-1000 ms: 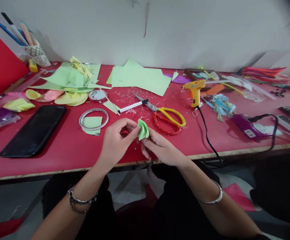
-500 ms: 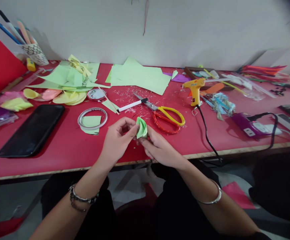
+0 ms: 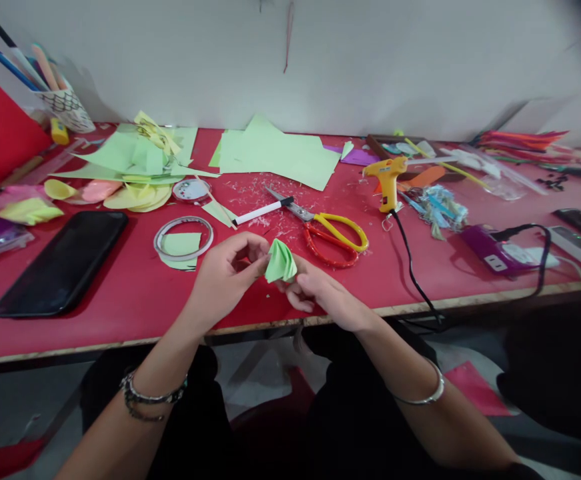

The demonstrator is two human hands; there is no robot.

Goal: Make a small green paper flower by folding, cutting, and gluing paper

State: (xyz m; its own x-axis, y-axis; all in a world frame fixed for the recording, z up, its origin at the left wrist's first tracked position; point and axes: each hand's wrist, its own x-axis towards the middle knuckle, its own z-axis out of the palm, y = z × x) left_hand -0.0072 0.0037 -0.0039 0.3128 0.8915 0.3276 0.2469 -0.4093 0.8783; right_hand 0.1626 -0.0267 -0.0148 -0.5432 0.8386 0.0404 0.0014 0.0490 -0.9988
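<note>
A small pleated piece of light green paper [image 3: 281,261] is held up between both hands, just above the front of the red table. My left hand [image 3: 230,277] pinches its left edge between thumb and fingers. On the other side, my right hand [image 3: 320,290] is closed around its lower right part, with the fingertips partly hidden behind the paper. Beyond the hands lie scissors [image 3: 337,230] with one yellow and one red handle, and a white marker [image 3: 263,211] resting across their blades. A tape roll [image 3: 184,238] sits left of my left hand, over a green paper scrap.
A black phone [image 3: 63,263] lies at left. Green paper sheets [image 3: 280,152] and paper scraps spread along the back. At right stand a yellow glue gun [image 3: 386,181] with a trailing cord and a purple power adapter [image 3: 493,248]. A patterned pen cup [image 3: 67,107] stands back left.
The pleated green paper has turned and fanned open, so its folds show wider. My right fingers have shifted their hold lower on it; my left hand has moved slightly left.
</note>
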